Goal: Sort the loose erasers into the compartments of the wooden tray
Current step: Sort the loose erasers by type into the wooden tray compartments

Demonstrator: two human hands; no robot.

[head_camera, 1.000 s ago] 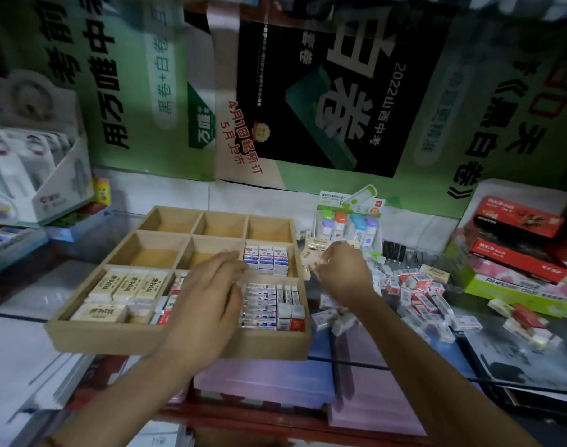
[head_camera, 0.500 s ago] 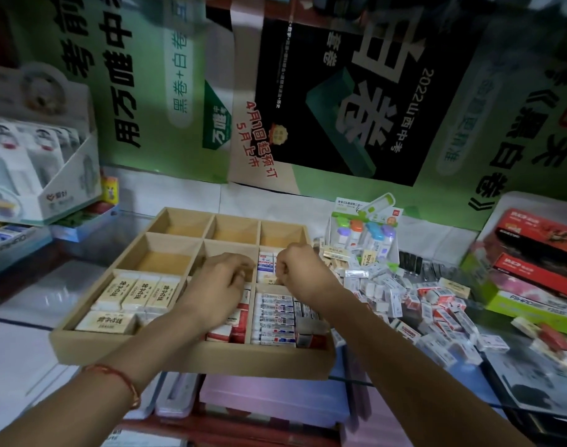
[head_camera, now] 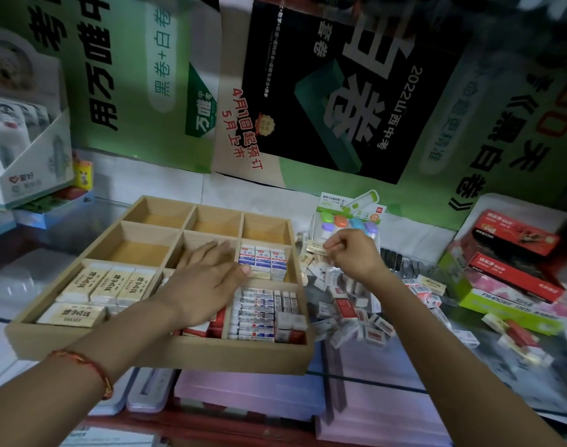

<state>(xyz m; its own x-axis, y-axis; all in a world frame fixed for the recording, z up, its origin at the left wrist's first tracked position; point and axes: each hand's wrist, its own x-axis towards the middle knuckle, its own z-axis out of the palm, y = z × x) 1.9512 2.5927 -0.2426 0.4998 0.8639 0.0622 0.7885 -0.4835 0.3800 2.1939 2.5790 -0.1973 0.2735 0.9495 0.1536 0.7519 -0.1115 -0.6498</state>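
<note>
The wooden tray (head_camera: 159, 351) sits left of centre with nine compartments. Cream erasers (head_camera: 109, 283) fill its near-left cell, blue-and-white erasers (head_camera: 262, 258) its middle-right cell, and slim white erasers (head_camera: 254, 314) its near-right cell. My left hand (head_camera: 204, 282) lies flat with straight fingers over the tray's middle cells, hiding what is under it. My right hand (head_camera: 350, 253) hovers just right of the tray and pinches a cream eraser (head_camera: 314, 248) between thumb and fingers. A heap of loose erasers (head_camera: 356, 314) spreads below and right of that hand.
A pack of coloured capped items (head_camera: 350, 217) stands behind the heap. Red and green boxes (head_camera: 508, 272) are stacked at the right. A white display box (head_camera: 20, 150) stands at the far left. Posters cover the back wall. Pink boxes (head_camera: 249, 391) lie under the glass counter.
My right hand moved from over the tray's right cells to the right of the tray and now pinches a cream eraser. My left hand uncurled and lies flat.
</note>
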